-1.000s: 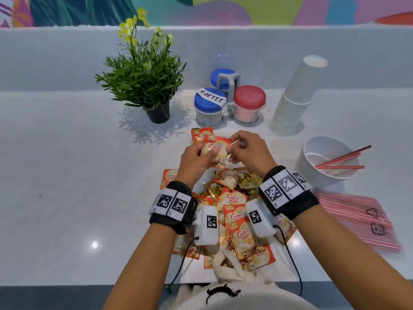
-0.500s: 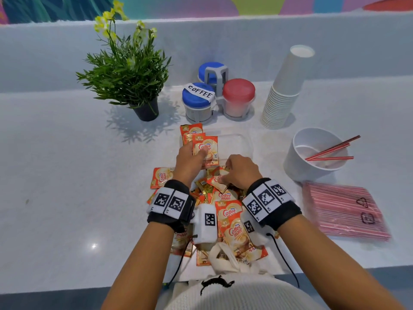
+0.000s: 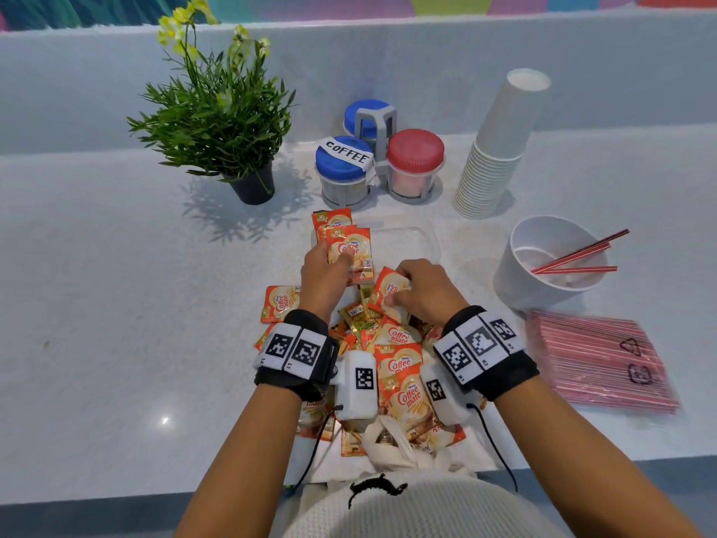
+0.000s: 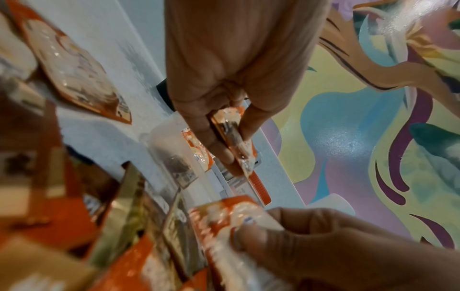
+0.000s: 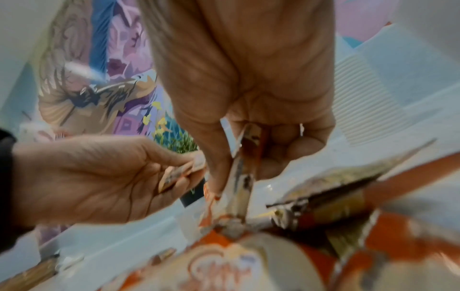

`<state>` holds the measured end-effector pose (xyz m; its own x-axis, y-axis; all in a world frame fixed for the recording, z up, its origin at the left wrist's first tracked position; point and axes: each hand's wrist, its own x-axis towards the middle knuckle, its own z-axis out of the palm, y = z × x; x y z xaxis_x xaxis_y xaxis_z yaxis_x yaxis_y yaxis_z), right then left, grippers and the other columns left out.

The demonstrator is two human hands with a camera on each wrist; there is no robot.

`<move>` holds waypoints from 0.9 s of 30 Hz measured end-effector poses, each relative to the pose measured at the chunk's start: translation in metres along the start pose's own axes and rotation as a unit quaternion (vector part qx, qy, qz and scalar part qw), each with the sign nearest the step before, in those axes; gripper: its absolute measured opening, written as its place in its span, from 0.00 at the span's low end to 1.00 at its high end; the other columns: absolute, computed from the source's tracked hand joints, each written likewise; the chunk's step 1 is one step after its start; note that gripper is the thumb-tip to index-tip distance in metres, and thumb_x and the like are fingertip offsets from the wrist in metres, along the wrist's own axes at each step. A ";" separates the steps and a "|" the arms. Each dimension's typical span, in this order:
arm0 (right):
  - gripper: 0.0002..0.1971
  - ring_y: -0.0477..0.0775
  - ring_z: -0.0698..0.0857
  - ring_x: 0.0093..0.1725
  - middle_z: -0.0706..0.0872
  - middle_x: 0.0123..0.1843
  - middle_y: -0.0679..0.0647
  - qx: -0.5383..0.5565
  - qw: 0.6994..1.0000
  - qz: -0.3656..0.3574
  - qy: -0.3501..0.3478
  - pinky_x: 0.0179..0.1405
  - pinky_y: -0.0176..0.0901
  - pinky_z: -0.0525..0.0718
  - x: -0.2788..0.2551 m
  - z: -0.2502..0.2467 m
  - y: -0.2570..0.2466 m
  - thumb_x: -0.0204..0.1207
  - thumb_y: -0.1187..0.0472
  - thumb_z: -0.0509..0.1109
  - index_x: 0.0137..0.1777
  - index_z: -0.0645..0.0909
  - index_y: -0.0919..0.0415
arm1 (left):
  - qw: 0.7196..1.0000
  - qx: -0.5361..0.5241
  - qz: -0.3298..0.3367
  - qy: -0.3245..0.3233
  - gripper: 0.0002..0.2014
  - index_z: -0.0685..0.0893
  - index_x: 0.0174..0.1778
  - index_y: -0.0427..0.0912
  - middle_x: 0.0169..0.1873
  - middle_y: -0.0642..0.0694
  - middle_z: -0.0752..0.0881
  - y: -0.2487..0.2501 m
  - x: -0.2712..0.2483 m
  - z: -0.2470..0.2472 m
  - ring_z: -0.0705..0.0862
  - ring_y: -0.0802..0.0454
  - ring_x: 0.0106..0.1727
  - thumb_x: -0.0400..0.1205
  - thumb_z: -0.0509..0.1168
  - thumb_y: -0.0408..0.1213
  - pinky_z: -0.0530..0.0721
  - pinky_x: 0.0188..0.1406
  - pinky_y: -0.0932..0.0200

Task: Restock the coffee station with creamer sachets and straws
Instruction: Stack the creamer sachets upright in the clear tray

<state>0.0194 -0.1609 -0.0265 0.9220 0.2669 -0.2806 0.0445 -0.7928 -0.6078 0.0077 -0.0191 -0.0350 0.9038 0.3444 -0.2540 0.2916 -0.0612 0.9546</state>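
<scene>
A heap of orange creamer sachets (image 3: 399, 366) lies on the white counter near its front edge. My left hand (image 3: 329, 271) pinches one creamer sachet (image 3: 351, 252) upright at the left end of a clear plastic tray (image 3: 411, 242), beside two sachets standing there (image 3: 329, 219). The left wrist view shows that sachet (image 4: 236, 141) edge-on between thumb and fingers. My right hand (image 3: 417, 291) pinches another sachet (image 3: 388, 289) just above the heap, seen edge-on (image 5: 242, 177) in the right wrist view. A pack of red straws (image 3: 593, 363) lies at the right.
A white bowl (image 3: 543, 266) with three red straws (image 3: 574, 260) stands right of the tray. Behind are three jars in a grey rack (image 3: 382, 165), one labelled COFFEE, a leaning stack of paper cups (image 3: 496, 157), and a potted plant (image 3: 221, 122) at the left.
Both hands have come apart and dropped. The left carried its sachet forward to the tray's left end; the right went down to the heap and picked up another sachet.
</scene>
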 end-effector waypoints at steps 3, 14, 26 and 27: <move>0.07 0.52 0.75 0.45 0.78 0.44 0.54 0.068 0.994 -0.035 0.072 0.34 0.41 0.64 -0.004 -0.014 -0.004 0.74 0.60 0.71 0.44 0.75 0.60 | 1.000 -0.006 -0.015 0.021 0.09 0.82 0.53 0.44 0.52 0.43 0.88 0.001 0.001 -0.001 0.86 0.43 0.54 0.82 0.59 0.33 0.84 0.60 0.44; 0.09 0.53 0.77 0.49 0.77 0.45 0.50 0.218 0.967 -0.038 0.128 0.47 0.44 0.72 -0.008 -0.009 -0.018 0.83 0.59 0.57 0.58 0.68 0.64 | 0.995 -0.065 -0.015 -0.072 0.16 0.80 0.50 0.40 0.47 0.36 0.84 0.019 -0.018 0.021 0.85 0.42 0.52 0.87 0.52 0.47 0.86 0.46 0.50; 0.10 0.56 0.86 0.44 0.88 0.48 0.59 0.270 0.960 0.011 0.074 0.48 0.54 0.84 -0.014 0.000 -0.014 0.75 0.58 0.70 0.50 0.72 0.58 | 0.998 0.031 0.053 0.019 0.21 0.81 0.63 0.39 0.59 0.41 0.86 0.013 -0.022 0.011 0.83 0.42 0.61 0.79 0.63 0.48 0.80 0.64 0.39; 0.10 0.55 0.86 0.42 0.88 0.47 0.59 0.278 0.957 0.014 0.082 0.45 0.52 0.85 -0.014 0.000 -0.013 0.75 0.59 0.70 0.50 0.72 0.58 | 0.998 0.028 0.049 0.016 0.26 0.79 0.65 0.40 0.61 0.41 0.85 0.012 -0.023 0.012 0.83 0.42 0.63 0.77 0.62 0.52 0.80 0.65 0.39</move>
<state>0.0060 -0.1541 -0.0147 0.9699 0.1239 -0.2095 -0.1503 -0.3719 -0.9160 -0.0058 -0.0392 -0.0197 0.9185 0.3641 -0.1541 0.2202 -0.1474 0.9642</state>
